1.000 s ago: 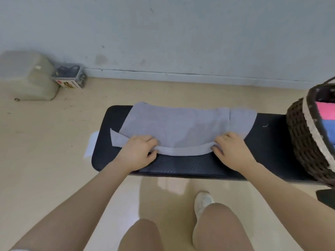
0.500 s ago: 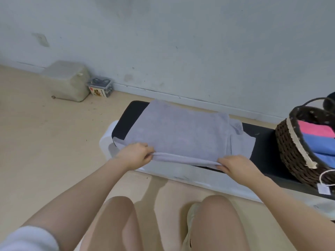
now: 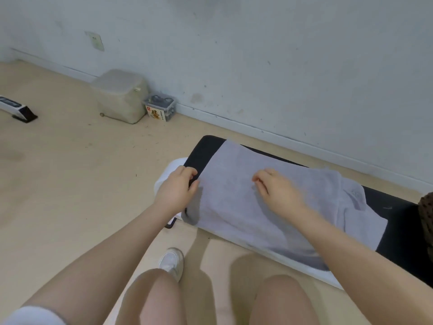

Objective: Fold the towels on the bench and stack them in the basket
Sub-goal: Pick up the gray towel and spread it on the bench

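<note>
While grey towel covers bench, left hand pinches its edge; right hand fingers curled, grasp unclear.

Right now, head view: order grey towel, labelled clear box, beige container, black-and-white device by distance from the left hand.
From the left hand:
1. Grey towel, touching, on the bench.
2. Labelled clear box, by the wall.
3. Beige container, left of the box.
4. Black-and-white device, far left floor.

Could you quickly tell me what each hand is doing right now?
Left hand: pinches the towel's left edge.
Right hand: fingers curled over the towel; grip cannot be told.
</note>
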The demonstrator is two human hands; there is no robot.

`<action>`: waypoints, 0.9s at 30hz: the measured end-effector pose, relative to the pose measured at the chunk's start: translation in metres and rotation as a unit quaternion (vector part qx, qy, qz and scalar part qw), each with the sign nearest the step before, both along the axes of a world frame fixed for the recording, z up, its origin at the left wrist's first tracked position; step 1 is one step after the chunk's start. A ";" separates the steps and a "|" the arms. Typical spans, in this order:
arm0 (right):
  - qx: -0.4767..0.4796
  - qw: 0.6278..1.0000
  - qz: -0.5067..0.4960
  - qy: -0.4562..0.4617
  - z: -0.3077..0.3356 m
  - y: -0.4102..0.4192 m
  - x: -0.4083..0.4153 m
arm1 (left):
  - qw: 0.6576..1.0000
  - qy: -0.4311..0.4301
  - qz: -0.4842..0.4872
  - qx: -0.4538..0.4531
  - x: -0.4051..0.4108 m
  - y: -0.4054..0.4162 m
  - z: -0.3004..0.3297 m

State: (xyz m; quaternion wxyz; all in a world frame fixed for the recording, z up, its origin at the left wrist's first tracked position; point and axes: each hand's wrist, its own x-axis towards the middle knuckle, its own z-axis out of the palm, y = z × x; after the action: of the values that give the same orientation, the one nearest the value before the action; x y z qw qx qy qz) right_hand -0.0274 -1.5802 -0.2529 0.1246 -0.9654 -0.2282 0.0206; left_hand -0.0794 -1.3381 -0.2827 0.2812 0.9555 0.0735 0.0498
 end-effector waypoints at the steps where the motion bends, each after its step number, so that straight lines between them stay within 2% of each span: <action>1: 0.018 1.000 0.019 0.010 -0.005 0.020 0.016 | 1.000 0.022 0.007 -0.002 0.009 0.006 -0.001; 4: -0.005 0.997 0.066 0.028 -0.014 0.074 0.055 | 0.997 0.078 -0.009 -0.002 0.032 0.015 -0.010; 6: -0.083 0.989 0.119 0.029 -0.015 0.101 0.074 | 0.996 0.086 -0.022 -0.008 0.042 0.013 -0.016; 9: -0.213 0.954 0.202 -0.058 -0.017 0.111 0.094 | 0.997 0.079 -0.020 -0.011 0.052 0.006 -0.019; 12: -0.203 0.921 0.258 -0.208 -0.018 0.093 0.101 | 0.996 0.083 -0.023 0.001 0.058 0.003 -0.021; 15: -0.151 0.909 0.281 -0.269 -0.028 0.062 0.095 | 0.996 0.087 -0.027 -0.010 0.060 0.005 -0.023; 16: -0.154 0.908 0.291 -0.259 -0.032 0.051 0.090 | 0.996 0.086 -0.031 -0.010 0.060 0.005 -0.024; 18: -0.143 0.939 0.280 -0.141 -0.036 0.040 0.082 | 0.996 0.082 -0.040 -0.004 0.057 0.005 -0.024; 21: -0.035 0.987 0.154 0.035 -0.027 0.045 0.080 | 0.995 0.079 -0.054 -0.009 0.053 0.004 -0.024; 23: -0.003 0.993 0.104 0.060 -0.025 0.057 0.089 | 0.995 0.080 -0.056 -0.018 0.049 0.003 -0.023; 27: -0.116 0.982 0.122 0.089 -0.015 0.077 0.106 | 0.992 0.092 -0.083 -0.029 0.046 0.000 -0.020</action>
State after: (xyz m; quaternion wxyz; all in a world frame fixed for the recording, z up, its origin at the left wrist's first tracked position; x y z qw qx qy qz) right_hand 0.0785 -1.5029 -0.2676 0.0283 -0.9325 -0.3282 0.1479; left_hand -0.0339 -1.3384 -0.3025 0.3044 0.9502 0.0208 -0.0637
